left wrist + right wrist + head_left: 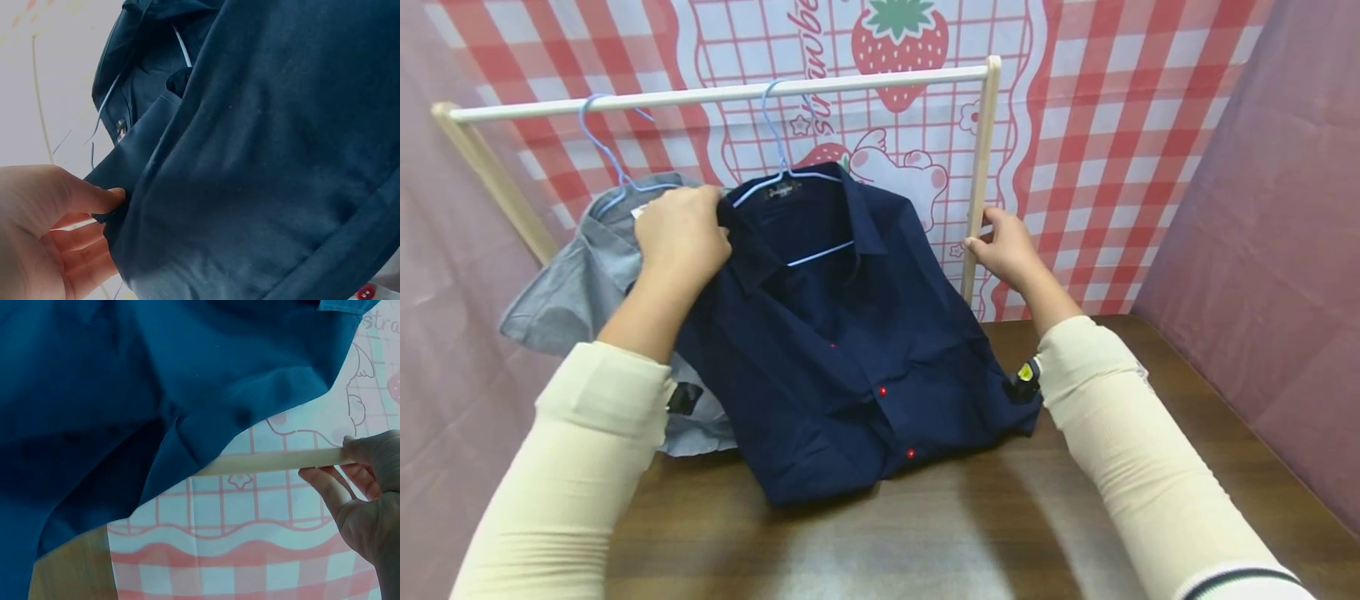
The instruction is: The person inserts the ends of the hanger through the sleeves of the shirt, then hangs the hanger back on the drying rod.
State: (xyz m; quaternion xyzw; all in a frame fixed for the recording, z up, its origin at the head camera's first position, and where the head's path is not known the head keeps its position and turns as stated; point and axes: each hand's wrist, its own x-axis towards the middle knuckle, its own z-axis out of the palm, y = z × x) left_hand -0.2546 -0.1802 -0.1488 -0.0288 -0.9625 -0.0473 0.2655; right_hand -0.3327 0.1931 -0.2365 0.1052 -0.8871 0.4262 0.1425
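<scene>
A navy shirt (pixel 820 333) with red buttons hangs on a light blue hanger (pixel 772 125) from the white rail (pixel 865 81) of a clothes rack. My left hand (pixel 681 229) pinches the shirt at its collar and shoulder; in the left wrist view the thumb lies over the dark cloth (pixel 250 150). With thumb and fingers my right hand (pixel 1006 247) grips the rack's wooden right post (pixel 982 158), also seen in the right wrist view as a pale bar (pixel 262 462). A grey shirt (pixel 580 275) on another blue hanger (pixel 595 137) hangs at the left, partly behind my left arm.
The rack's left post (pixel 497 183) slants down at the far left. Behind stands a red-and-white checked strawberry backdrop (pixel 1105 150). Pinkish curtains (pixel 1255 292) close both sides. The navy shirt's hem reaches down to the brown wooden table (pixel 940 533).
</scene>
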